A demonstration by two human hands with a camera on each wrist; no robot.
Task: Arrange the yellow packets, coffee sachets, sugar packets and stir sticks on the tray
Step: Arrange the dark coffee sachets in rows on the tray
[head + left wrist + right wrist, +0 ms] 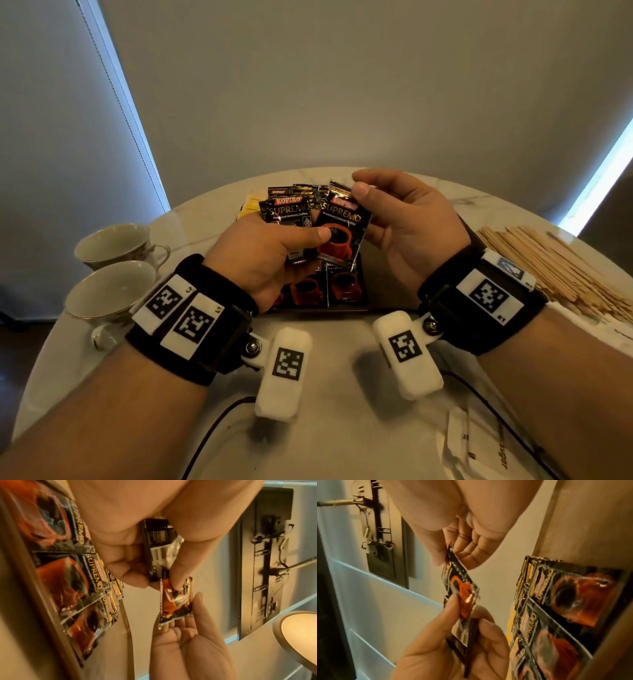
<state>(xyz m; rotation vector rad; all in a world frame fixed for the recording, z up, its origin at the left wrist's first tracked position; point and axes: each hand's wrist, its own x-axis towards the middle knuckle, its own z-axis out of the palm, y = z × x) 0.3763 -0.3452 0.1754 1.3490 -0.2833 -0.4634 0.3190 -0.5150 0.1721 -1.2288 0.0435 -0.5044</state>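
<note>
Two hands meet above the brown tray (376,270), left hand (260,253) clamping a small stack of black glossy coffee sachets (291,219), right hand (407,219) pinching the top sachet's (342,229) far corner. Left wrist view: thumb pins the stack. Right wrist view: laid sachets (565,601) overlap; peel one away and lay it aligned.

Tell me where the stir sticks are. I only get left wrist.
Observer: Sticks lie piled on the table, right of the right hand.
Operator: Yellow packets?
Observer: Yellow packets sit beyond the laid sachets, partly hidden.
Operator: Right hand gripping the sachet?
Observer: Yes. Right wrist shows its thumb and finger pinching the sachet at the top; the left hand holds the lower end.
</note>
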